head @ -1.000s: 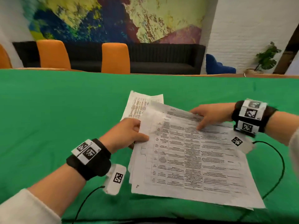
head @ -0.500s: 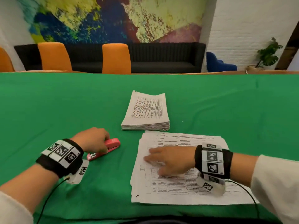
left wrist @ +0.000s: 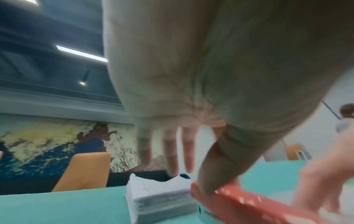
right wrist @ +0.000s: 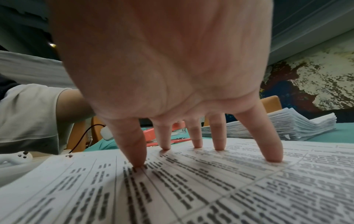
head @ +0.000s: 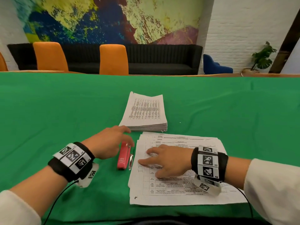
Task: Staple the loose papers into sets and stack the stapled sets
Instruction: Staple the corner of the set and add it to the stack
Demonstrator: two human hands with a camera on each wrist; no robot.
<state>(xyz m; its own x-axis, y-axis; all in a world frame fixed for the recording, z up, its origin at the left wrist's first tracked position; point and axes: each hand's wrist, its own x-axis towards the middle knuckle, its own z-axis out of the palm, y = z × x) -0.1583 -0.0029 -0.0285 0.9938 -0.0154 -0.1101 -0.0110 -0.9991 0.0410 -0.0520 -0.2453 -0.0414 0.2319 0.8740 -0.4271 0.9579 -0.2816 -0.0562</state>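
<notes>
Stapling not yet done: right hand (head: 168,160) with spread fingers (right wrist: 220,136) pins loose papers (head: 178,189); left hand (head: 108,142), fingers extended, touches stapler (head: 124,155); thick stack (head: 146,112) waits beyond.

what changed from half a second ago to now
The left hand let go of the red stapler, fingers now straight; the stapler has swung to lie beside the loose papers. The right hand stays spread, pressing them. The far stack is unmoved.

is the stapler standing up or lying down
Lying down. The stapler rests lengthwise on the cloth beside the papers, with the left hand over its far end.
</notes>
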